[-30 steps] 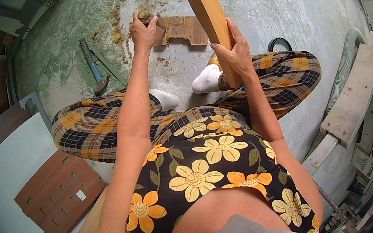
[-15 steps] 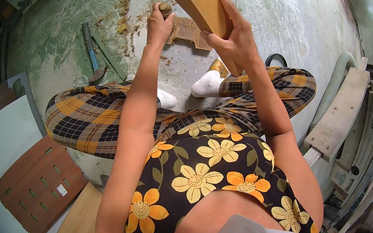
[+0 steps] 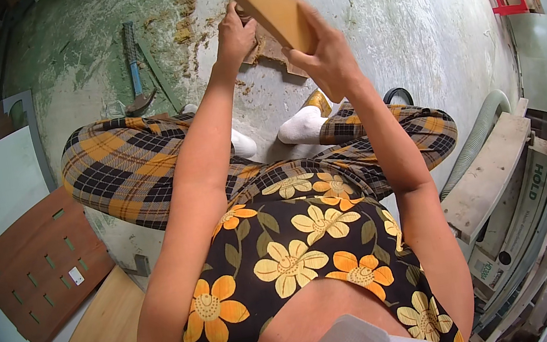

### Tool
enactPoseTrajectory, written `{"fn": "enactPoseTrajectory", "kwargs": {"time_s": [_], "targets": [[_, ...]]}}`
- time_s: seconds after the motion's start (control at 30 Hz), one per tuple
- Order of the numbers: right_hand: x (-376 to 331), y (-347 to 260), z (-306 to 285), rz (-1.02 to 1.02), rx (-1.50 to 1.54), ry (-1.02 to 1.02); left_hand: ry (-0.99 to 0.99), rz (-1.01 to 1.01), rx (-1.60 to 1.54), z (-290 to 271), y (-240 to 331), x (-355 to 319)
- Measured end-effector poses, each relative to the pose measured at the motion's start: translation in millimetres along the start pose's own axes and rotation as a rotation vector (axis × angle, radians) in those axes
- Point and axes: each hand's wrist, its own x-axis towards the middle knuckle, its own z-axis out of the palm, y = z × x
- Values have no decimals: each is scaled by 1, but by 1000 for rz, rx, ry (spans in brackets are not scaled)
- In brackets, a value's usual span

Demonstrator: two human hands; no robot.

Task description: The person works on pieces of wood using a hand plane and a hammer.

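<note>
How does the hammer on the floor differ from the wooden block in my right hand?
The hammer lies on the floor, while the wooden block is held up in your right hand. The hammer has a black and blue handle with a dark head; the wooden block is plain yellowish tan. The hammer is slim, whereas the wooden block is thicker. Both are long.

The block (image 3: pixel 267 3) is tan, the trousers (image 3: pixel 128 166) plaid
</note>
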Motion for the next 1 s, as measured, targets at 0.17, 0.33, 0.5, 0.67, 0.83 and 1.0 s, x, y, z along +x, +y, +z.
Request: {"fn": "enactPoseTrajectory", "kwargs": {"time_s": [0.17,0.33,0.5,0.67,0.83,1.0], "targets": [[11,1,-1,14,-110,-63,-11,101,-119,-1,-15,3],[9,5,4,-56,3,31,-9,-21,-133,1,-8,5],[10,-1,1,72,-172,-126,-21,5,-167,1,-33,9],[8,11,5,11,-30,2,-66,-122,-266,7,-24,13],[11,29,10,84,90,38,64,84,-194,8,-43,14],[-1,18,-9,15,159,172,81,165,-210,8,-42,21]]}}
